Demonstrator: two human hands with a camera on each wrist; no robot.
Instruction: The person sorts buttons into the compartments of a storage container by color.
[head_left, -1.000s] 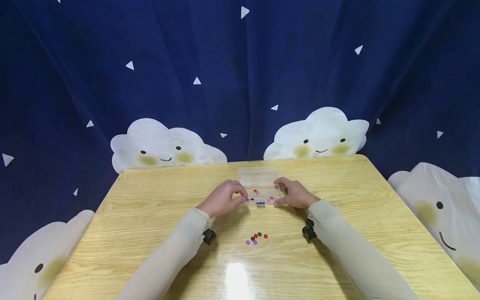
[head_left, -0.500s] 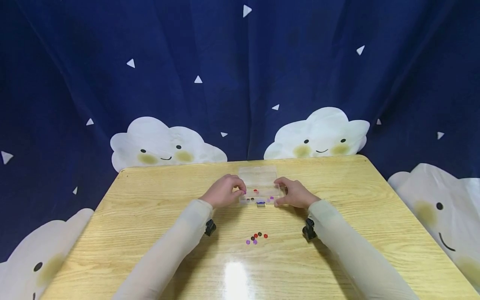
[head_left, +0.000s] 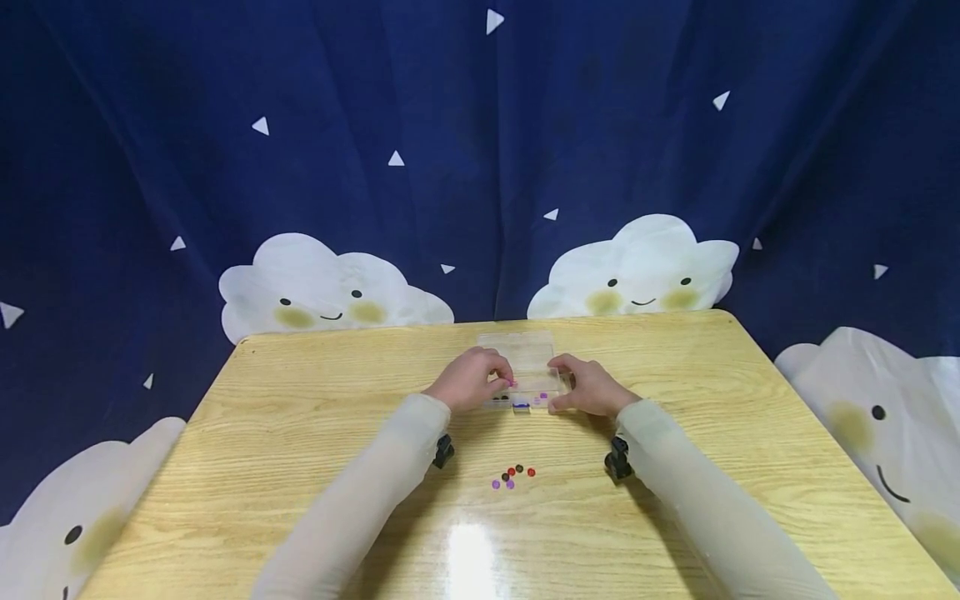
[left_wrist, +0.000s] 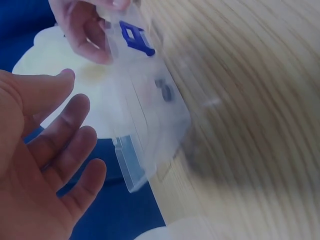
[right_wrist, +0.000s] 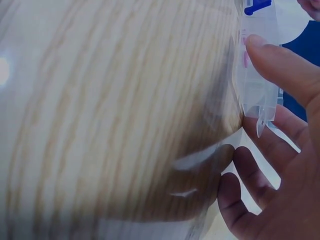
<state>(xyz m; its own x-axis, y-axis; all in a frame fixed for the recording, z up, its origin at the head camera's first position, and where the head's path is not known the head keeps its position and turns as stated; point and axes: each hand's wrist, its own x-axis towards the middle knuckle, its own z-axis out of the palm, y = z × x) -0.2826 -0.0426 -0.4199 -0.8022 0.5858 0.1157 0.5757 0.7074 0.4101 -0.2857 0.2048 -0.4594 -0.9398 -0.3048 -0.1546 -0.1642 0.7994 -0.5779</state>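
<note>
From the head view I see the clear compartment box point(head_left: 521, 379) near the far edge of the tabletop point(head_left: 300, 433), the left hand point(head_left: 472, 385) over its left part with a pink bead point(head_left: 512, 383) at the fingertips, and the right hand point(head_left: 588, 390) steadying its right end. I judge a bead is being placed; the spare beads point(head_left: 512, 477) lie toward the near edge.

Left wrist view: fingers relaxed, spread, holding nothing I can make out.

Right wrist view: the grip pinches the box's end. Next calls for a precise drop into one compartment.
</note>
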